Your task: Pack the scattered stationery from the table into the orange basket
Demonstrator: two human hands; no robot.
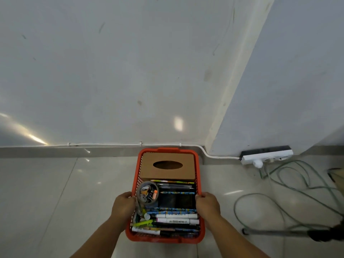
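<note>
Pale floor tiles are lying under the orange basket (197, 164) at six o'clock; left hand (123, 205) and right hand (208, 206) are gripping its sides. Tilting could be spilling pens (176, 218).

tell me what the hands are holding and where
Both hold the orange basket by its long side rims: the left hand grips the left rim, the right hand the right rim, near the middle of each side.
</note>
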